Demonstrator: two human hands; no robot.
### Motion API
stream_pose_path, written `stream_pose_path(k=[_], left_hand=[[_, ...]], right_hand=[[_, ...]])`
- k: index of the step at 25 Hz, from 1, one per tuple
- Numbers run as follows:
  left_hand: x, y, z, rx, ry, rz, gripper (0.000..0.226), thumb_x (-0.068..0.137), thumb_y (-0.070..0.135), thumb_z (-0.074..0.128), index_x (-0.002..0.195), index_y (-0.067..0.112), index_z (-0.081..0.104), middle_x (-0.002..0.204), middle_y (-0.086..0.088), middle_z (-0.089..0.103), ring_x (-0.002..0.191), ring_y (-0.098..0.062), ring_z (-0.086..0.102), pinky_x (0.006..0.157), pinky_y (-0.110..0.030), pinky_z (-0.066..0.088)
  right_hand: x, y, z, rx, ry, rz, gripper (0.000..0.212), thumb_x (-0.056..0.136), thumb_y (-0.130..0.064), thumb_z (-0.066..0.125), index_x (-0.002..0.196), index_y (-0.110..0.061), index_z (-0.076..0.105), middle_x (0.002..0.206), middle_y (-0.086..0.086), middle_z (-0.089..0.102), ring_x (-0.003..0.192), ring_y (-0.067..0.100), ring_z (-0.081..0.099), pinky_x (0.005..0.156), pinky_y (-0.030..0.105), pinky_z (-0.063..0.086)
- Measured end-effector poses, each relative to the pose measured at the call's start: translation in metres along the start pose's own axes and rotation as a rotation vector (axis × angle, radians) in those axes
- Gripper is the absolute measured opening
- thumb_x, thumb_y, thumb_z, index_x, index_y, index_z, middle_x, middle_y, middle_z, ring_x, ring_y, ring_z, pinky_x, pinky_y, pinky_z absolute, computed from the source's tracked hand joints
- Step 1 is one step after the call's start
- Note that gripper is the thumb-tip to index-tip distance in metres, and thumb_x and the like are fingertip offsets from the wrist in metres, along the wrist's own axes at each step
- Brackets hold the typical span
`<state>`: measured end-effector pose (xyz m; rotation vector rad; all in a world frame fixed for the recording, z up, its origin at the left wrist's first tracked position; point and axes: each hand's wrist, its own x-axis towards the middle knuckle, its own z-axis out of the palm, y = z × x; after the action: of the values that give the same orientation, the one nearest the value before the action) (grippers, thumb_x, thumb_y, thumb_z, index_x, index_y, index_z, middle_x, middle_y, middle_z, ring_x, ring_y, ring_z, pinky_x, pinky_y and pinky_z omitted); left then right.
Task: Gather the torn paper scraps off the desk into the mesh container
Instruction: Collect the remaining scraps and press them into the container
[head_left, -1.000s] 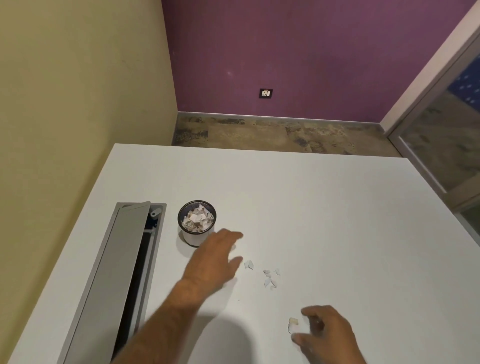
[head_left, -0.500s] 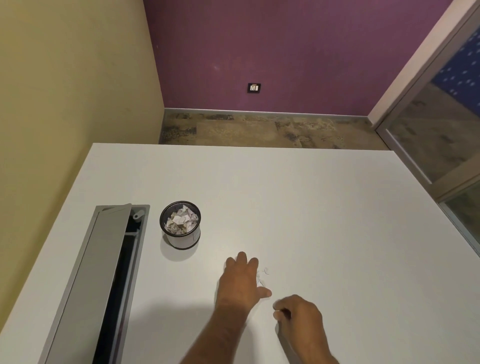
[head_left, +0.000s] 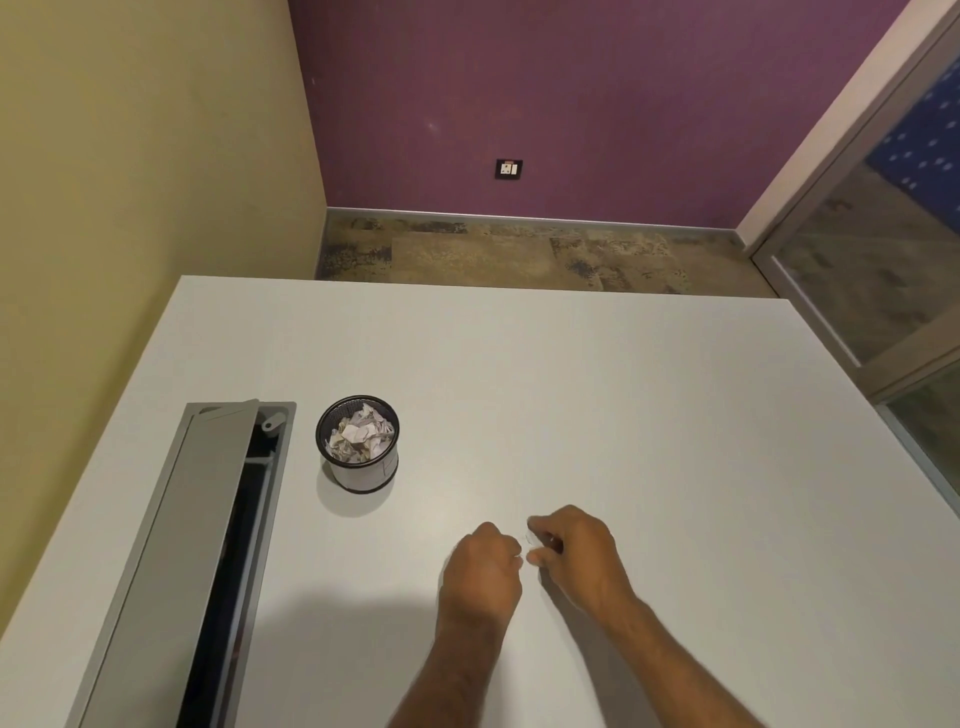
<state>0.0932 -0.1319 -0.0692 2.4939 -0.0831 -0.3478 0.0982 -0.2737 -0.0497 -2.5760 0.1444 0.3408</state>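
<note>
Both hands right of cup (head_left: 357, 445): left hand (head_left: 480, 577) curled, contents unseen; right hand (head_left: 576, 551) pinches scraps (head_left: 531, 538) on desk (head_left: 623, 415)

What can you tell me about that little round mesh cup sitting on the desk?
The mesh container is a small round cup of dark wire mesh with a dark rim. It stands upright on the white desk, just right of the grey cable tray and apart from it. Crumpled white paper scraps fill it almost to the rim. Neither hand touches it; both are nearer the camera.
</note>
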Motion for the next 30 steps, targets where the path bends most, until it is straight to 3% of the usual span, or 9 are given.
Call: stream_pose_path(k=[3,6,12,14,17,20,22,25,30], left_hand=[[-0.001,-0.004,-0.003,0.047,-0.023,-0.017,0.022,0.093,0.025,0.048,0.087,0.015,0.067,0.091,-0.005,0.064,0.091,-0.023,0.063,0.077,-0.029,0.047],[-0.005,-0.010,-0.006,0.047,-0.036,-0.008,0.021,0.089,0.021,0.049,0.084,0.010,0.067,0.089,-0.015,0.065,0.089,-0.030,0.061,0.077,-0.034,0.049],[-0.018,-0.030,0.000,-0.014,0.066,0.071,0.020,0.068,0.010,0.059,0.064,0.008,0.040,0.059,-0.015,0.043,0.054,-0.028,0.046,0.047,-0.035,0.034],[-0.023,-0.041,0.006,-0.077,0.086,0.051,0.014,0.069,0.013,0.056,0.068,0.011,0.042,0.059,-0.012,0.046,0.056,-0.026,0.046,0.048,-0.034,0.034],[-0.030,-0.048,0.005,-0.166,0.085,0.008,0.011,0.073,0.018,0.052,0.066,0.013,0.059,0.062,-0.001,0.061,0.065,-0.022,0.058,0.059,-0.034,0.049],[-0.037,-0.050,-0.001,-0.206,0.145,0.019,0.004,0.071,0.016,0.052,0.069,0.015,0.048,0.055,-0.002,0.049,0.060,-0.020,0.052,0.054,-0.029,0.041],[-0.040,-0.055,-0.001,-0.250,0.204,0.025,0.005,0.070,0.015,0.057,0.066,0.017,0.057,0.057,0.005,0.059,0.060,-0.015,0.056,0.055,-0.027,0.044],[-0.042,-0.062,0.002,-0.265,0.247,0.043,0.008,0.068,0.015,0.064,0.065,0.020,0.068,0.066,0.011,0.070,0.065,-0.007,0.063,0.060,-0.026,0.052],[-0.043,-0.062,-0.004,-0.316,0.265,0.014,0.006,0.069,0.015,0.063,0.063,0.016,0.065,0.063,0.008,0.069,0.063,-0.010,0.062,0.060,-0.031,0.053]], right_hand=[[0.009,0.000,0.002,-0.050,-0.057,-0.068,0.007,0.082,-0.015,0.069,0.076,-0.016,0.065,0.085,-0.004,0.062,0.079,0.012,0.059,0.076,0.025,0.050],[0.012,-0.001,0.004,-0.089,-0.086,-0.123,0.016,0.087,-0.013,0.066,0.099,-0.018,0.075,0.099,-0.006,0.068,0.090,0.010,0.065,0.085,0.023,0.051],[0.017,-0.004,0.008,-0.104,-0.085,-0.162,0.019,0.081,-0.001,0.061,0.084,-0.013,0.076,0.093,-0.003,0.073,0.085,0.013,0.068,0.080,0.032,0.054],[0.016,-0.007,0.009,-0.111,-0.074,-0.170,0.021,0.080,-0.001,0.058,0.081,-0.013,0.075,0.091,-0.003,0.073,0.085,0.013,0.067,0.079,0.029,0.053],[0.009,-0.007,0.015,-0.145,-0.030,-0.200,0.021,0.079,0.000,0.053,0.076,-0.014,0.069,0.084,-0.003,0.070,0.079,0.015,0.062,0.072,0.024,0.049],[-0.003,0.002,0.026,-0.023,0.132,-0.144,0.016,0.082,-0.005,0.063,0.076,-0.018,0.070,0.081,-0.011,0.071,0.077,0.008,0.064,0.072,0.020,0.049],[-0.007,0.003,0.031,0.092,0.197,-0.095,0.011,0.084,-0.012,0.070,0.079,-0.021,0.074,0.083,-0.014,0.073,0.079,0.003,0.065,0.076,0.018,0.050],[-0.007,0.000,0.035,0.072,0.174,-0.149,0.006,0.083,-0.016,0.073,0.086,-0.021,0.076,0.085,-0.012,0.074,0.081,0.005,0.067,0.078,0.020,0.052],[-0.002,-0.009,0.035,0.044,0.136,-0.084,0.008,0.086,-0.015,0.069,0.089,-0.017,0.077,0.091,-0.004,0.075,0.086,0.012,0.068,0.082,0.022,0.051]])
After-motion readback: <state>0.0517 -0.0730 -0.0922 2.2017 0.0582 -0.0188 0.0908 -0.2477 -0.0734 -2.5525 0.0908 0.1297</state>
